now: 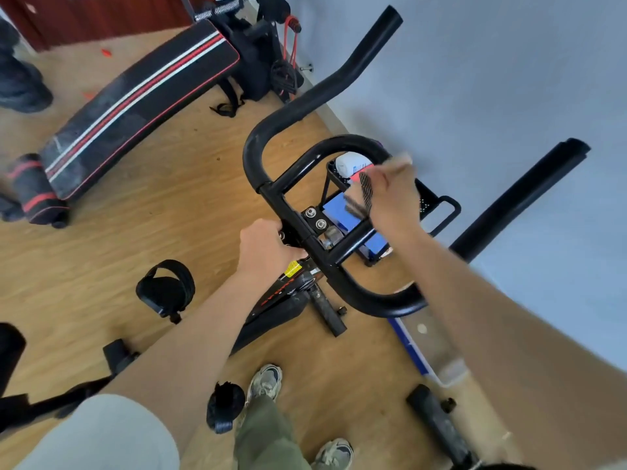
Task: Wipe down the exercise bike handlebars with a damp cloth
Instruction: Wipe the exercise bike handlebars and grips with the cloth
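Here the right hand (390, 198) holds a striped cloth (364, 193), fingers clamped on it, blurred above the inner loop of the handlebars (271, 137). The left hand (264, 247) grips the centre clamp (steadying, I judge). Wiping looks barely begun; next, press the cloth onto the bar. One cloth, one handlebar set, two hands.

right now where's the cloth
In the head view the cloth is right of centre, held in the right hand over the inner loop of the handlebars, just above the blue item in the bike's small rack.
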